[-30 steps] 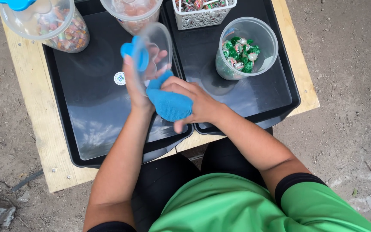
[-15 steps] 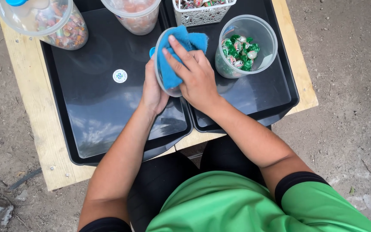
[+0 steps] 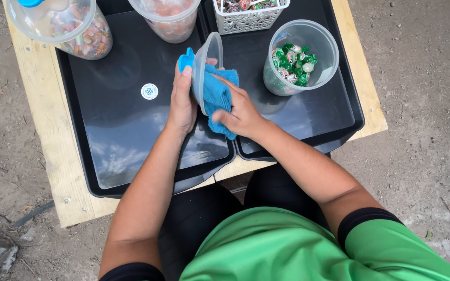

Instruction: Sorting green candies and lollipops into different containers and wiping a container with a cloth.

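Bright, even daylight; shadows are soft and faint. The glossy black tray [image 3: 131,145] mirrors pale sky and cloud just below and left of the fingers [image 3: 186,73]. Focus is sharp throughout, with slight wide-angle bowing at the worktop [image 3: 37,140] edges.

Pale wooden table [image 3: 37,119] on bare dirt ground [image 3: 423,130], two black trays [image 3: 131,135] side by side on it.

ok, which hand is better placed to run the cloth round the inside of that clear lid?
Right, probably. The right hand already presses the blue cloth against the clear lid, which is tilted on edge. The left hand has its grip on the lid's rim, steadying it.
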